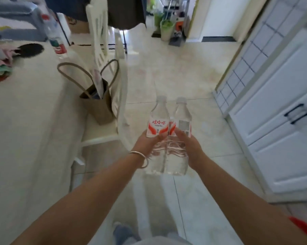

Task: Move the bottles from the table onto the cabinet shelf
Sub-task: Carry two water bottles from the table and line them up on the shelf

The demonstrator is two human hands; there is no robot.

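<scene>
Two clear water bottles with red-and-white labels and white caps are held upright side by side over the tiled floor. My left hand (150,141) grips the left bottle (158,124) around its middle. My right hand (189,144) grips the right bottle (181,121) the same way. The bottles touch each other. The white cabinet (280,121) with black door handles stands to the right, its doors closed. The cream table (25,121) lies to the left; another bottle (55,36) with a red label stands near its far edge.
A white chair (105,50) stands by the table with a tan tote bag (98,98) on its seat. Folded cloths (0,68) and a dark round object (29,50) lie on the table. Green bins (166,29) stand far ahead on the floor.
</scene>
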